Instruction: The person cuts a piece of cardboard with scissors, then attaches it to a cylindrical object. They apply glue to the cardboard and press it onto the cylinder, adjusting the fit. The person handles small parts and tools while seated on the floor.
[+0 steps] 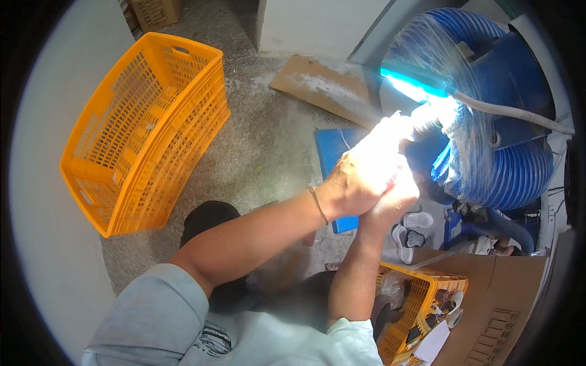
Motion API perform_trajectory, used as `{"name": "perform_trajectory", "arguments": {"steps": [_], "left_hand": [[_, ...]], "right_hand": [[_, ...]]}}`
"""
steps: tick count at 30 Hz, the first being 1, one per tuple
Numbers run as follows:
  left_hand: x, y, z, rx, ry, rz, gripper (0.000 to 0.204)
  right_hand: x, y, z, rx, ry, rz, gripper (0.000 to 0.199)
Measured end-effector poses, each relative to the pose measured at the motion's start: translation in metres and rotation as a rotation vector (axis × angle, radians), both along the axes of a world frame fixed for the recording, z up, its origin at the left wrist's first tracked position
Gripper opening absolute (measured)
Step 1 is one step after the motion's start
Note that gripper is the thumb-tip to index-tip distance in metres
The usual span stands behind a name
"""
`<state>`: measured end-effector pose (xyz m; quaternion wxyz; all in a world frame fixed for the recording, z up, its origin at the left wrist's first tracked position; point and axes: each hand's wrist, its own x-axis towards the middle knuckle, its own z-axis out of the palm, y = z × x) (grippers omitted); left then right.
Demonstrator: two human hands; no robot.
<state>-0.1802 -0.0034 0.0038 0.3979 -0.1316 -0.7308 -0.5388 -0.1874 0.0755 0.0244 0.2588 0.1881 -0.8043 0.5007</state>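
Note:
My left hand (360, 174), with a thin band at its wrist, reaches in from the left under a bright lamp (421, 80). Pressed up against it from below is my right hand (400, 194). Both hands have their fingers closed, and glare washes out whatever lies between them. Just beyond the fingertips, a roundish grey part (425, 120) of a blue machine (519, 79) shows in the light. I cannot tell whether the hands touch it.
Blue ribbed hoses (519, 177) under clear film surround the machine. Stacked yellow crates (189, 116) stand at left; another yellow crate (421, 299) with mixed items sits lower right beside a cardboard box (500, 274). Flat cardboard (323, 85), a blue panel (329, 152) and shoes (401, 244) lie on the floor.

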Motion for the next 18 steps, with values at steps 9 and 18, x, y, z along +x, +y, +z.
{"name": "perform_trajectory", "arguments": {"steps": [9,18], "left_hand": [[0.0054,-0.0002,0.0025,0.068,-0.075,-0.063,0.032],[0.0013,-0.0039,-0.0009,-0.086,0.054,0.003,0.022]], "right_hand": [[0.0044,0.0004,0.0024,-0.006,0.043,0.013,0.023],[0.0004,0.0005,-0.0008,-0.036,-0.002,0.0,0.026]]}}
